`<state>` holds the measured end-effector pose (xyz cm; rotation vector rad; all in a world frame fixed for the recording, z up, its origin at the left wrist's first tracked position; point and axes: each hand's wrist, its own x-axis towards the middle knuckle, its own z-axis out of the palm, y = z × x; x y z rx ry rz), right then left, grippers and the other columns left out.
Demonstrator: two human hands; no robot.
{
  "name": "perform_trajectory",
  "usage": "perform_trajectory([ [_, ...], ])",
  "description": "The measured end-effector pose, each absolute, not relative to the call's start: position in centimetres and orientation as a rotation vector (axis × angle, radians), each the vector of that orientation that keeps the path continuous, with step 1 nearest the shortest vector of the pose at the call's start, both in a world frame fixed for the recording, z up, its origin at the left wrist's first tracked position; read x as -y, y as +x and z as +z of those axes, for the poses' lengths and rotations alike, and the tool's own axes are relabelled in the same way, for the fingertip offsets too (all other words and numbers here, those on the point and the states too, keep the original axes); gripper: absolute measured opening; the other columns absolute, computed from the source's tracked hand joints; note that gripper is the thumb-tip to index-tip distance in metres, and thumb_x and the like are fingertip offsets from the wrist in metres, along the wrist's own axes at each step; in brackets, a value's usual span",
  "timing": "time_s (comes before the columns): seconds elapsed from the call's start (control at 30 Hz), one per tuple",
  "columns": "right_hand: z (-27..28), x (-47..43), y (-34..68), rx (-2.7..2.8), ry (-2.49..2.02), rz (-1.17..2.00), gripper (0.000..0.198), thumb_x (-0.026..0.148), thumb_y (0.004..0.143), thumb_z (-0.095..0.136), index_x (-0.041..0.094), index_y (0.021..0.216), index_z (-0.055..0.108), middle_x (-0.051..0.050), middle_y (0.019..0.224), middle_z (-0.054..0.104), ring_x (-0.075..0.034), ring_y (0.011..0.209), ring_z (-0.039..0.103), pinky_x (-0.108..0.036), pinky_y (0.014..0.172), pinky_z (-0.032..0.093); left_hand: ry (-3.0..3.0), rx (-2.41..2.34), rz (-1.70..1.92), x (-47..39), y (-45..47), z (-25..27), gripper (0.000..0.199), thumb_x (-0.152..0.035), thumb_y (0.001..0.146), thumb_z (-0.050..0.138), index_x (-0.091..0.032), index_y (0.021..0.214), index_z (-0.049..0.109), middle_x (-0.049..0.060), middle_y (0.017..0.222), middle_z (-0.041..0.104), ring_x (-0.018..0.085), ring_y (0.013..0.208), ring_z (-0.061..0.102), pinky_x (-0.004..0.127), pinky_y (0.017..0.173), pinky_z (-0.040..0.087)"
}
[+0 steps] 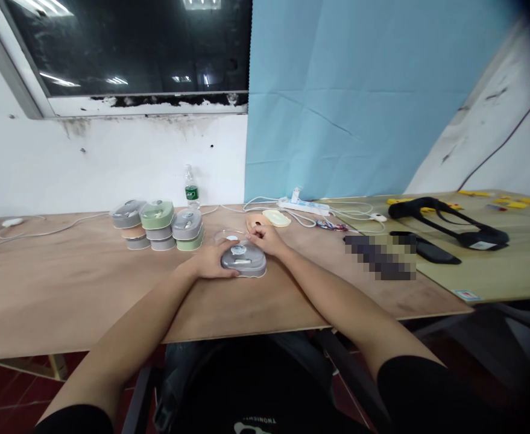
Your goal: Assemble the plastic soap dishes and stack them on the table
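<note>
A grey oval box (245, 265) with a clear lid and a round sticker on top sits on the table in front of me. My left hand (213, 259) wraps round its left side, the thumb low at the front and the fingers over the top. At the box's far right corner, my right hand (267, 238) has its fingers pinched together; what they hold, if anything, is too small to tell. Behind the box lies a clear lid (222, 233), partly covered by my left fingers. A peach piece (254, 219) and a pale yellow oval piece (277, 217) lie beyond my right hand.
Stacked grey, green and peach oval boxes (157, 224) stand at the left, before a water bottle (192, 190). A white power strip (304, 207) with cables runs along the wall. On the right are a black headset-like frame (454, 226) and a blurred dark object (380, 257).
</note>
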<state>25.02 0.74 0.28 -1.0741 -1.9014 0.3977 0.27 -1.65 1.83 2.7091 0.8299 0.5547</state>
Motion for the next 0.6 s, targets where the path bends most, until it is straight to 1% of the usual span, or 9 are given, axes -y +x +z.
perform_trajectory([
  [0.1,0.34,-0.97,25.07,1.838,-1.034,0.445,0.039,0.050,0.079,0.055,0.016,0.059,0.056,0.002,0.052,0.048,-0.010,0.052,0.041,-0.023,0.050,0.031,2.699,-0.815,0.537,1.59,0.34,1.82,0.097,-0.067,0.061,0.069,-0.025,0.142,0.036,0.013,0.136,0.046,0.033,0.118,0.050,0.044,0.099,0.040],
  [0.2,0.35,-1.10,25.13,1.776,-1.068,0.477,0.040,0.051,0.080,0.053,0.017,0.058,0.054,0.002,0.049,0.045,-0.011,0.051,0.041,-0.024,0.049,0.031,2.705,-0.797,0.530,1.68,0.45,1.91,0.096,-0.068,0.058,0.070,-0.026,0.139,0.041,0.012,0.131,0.048,0.032,0.115,0.052,0.043,0.098,0.040],
  [0.33,0.33,-1.01,25.16,1.830,-1.084,0.430,0.040,0.052,0.077,0.056,0.017,0.057,0.052,0.003,0.051,0.045,-0.010,0.051,0.039,-0.023,0.049,0.030,2.704,-0.768,0.574,1.93,0.59,2.06,0.092,-0.067,0.059,0.071,-0.027,0.137,0.045,0.011,0.125,0.050,0.030,0.111,0.053,0.042,0.097,0.041],
  [0.43,0.39,-0.90,25.10,1.857,-1.078,0.387,0.040,0.051,0.078,0.056,0.017,0.057,0.052,0.003,0.052,0.044,-0.009,0.051,0.038,-0.023,0.049,0.029,2.687,-0.766,0.606,2.13,0.72,2.20,0.092,-0.067,0.057,0.073,-0.027,0.135,0.047,0.011,0.124,0.049,0.030,0.111,0.053,0.042,0.097,0.042],
  [0.6,0.53,-0.83,25.11,1.806,-1.082,0.335,0.039,0.048,0.079,0.055,0.017,0.056,0.050,0.004,0.051,0.037,-0.009,0.051,0.034,-0.023,0.049,0.028,2.679,-0.731,0.641,2.35,1.03,2.33,0.092,-0.066,0.054,0.074,-0.026,0.134,0.049,0.011,0.125,0.047,0.030,0.115,0.049,0.042,0.098,0.041],
])
